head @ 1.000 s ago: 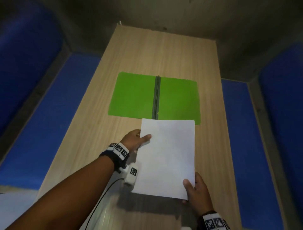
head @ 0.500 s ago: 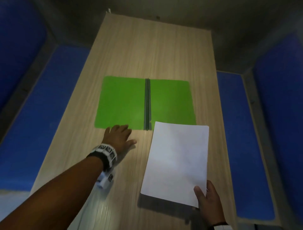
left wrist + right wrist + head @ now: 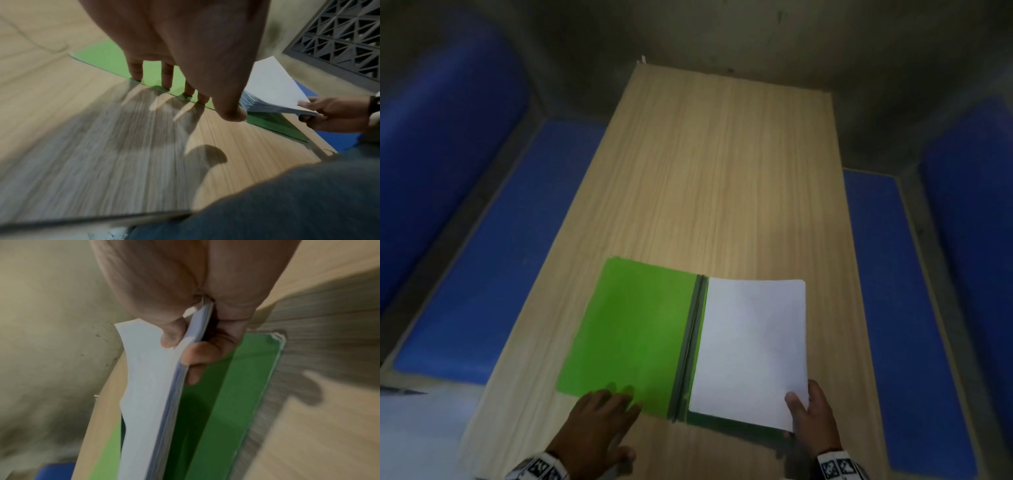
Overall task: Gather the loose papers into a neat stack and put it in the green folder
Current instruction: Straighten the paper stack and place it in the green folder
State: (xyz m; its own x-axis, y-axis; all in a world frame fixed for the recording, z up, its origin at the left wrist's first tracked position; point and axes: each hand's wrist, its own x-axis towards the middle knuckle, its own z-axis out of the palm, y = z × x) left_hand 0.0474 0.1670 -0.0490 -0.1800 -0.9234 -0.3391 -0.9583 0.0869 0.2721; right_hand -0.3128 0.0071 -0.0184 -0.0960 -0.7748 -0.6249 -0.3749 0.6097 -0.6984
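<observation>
The stack of papers [image 3: 751,349] is being laid onto the right half of the open green folder [image 3: 630,332] on the bench [image 3: 705,171]. The right hand [image 3: 813,416] pinches the stack's near corner, which is raised off the folder; the left hand [image 3: 599,425], fingers straight, presses the folder's near edge. Next, probably: lower, release, close the cover. How squarely the sheets are aligned is hard to judge, and blur hides the far edge.

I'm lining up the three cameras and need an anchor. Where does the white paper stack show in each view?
Head: paper stack lies lower right, over the right half of the green folder, its near corner pinched by the right hand.
Left wrist: upper right, near end lifted off the folder.
Right wrist: centre, seen edge-on below the thumb.
Shared landmark: the green folder, open on the table in all three.
</observation>
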